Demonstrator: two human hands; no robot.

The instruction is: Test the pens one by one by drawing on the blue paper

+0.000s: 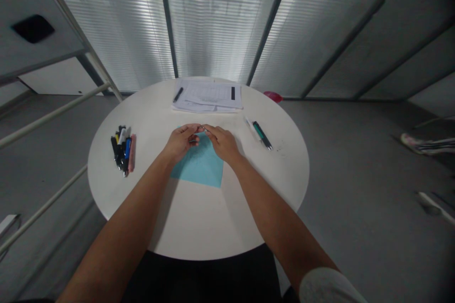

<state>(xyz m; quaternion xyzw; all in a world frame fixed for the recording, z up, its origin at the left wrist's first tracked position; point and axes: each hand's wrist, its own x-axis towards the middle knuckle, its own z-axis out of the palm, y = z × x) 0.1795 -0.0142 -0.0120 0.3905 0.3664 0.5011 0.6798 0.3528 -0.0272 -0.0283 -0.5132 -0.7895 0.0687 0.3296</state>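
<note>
My left hand (181, 143) and my right hand (223, 143) meet over the far edge of a light blue sheet of paper (199, 171). Between the fingertips of both hands is a tiny, thin, dark or metallic piece (202, 128), too small to name. Both hands are closed in a pinch, fingertips almost touching. The blue sheet lies flat on a round white table (199, 227), its far part covered by the hands. To the right of my right hand lies a green and black pen (262, 135), beside a clear-white slim piece (250, 126).
A cluster of several pens and markers (122, 149) lies at the table's left. Printed papers (209, 99) with a black pen (178, 94) on them rest at the far edge. Metal rails (53, 113) run along the left. Another person's foot (412, 143) shows at right.
</note>
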